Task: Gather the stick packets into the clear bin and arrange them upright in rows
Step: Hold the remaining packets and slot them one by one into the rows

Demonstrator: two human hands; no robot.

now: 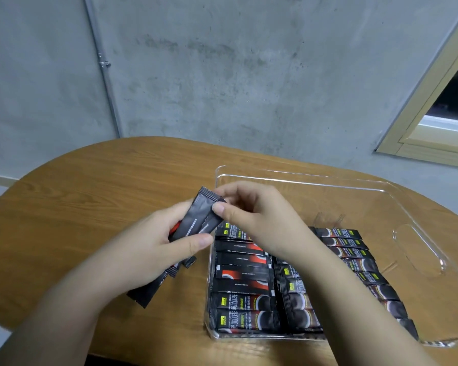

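Observation:
A clear bin [328, 180] stands on the wooden table [90, 186] at the right. Several black stick packets [243, 286] fill its near half in rows, partly hidden by my right arm. Its far half holds nothing. My left hand [154, 247] grips a bundle of black stick packets [196, 220] just left of the bin, their lower ends poking out below my palm. My right hand [251, 215] pinches the top of one packet in that bundle between thumb and fingers, above the bin's left wall.
A grey concrete wall with a metal conduit [103, 64] rises behind the table. A wood-framed window [439, 107] is at the upper right. The bin has a cut-out handle [418, 247] in its right wall.

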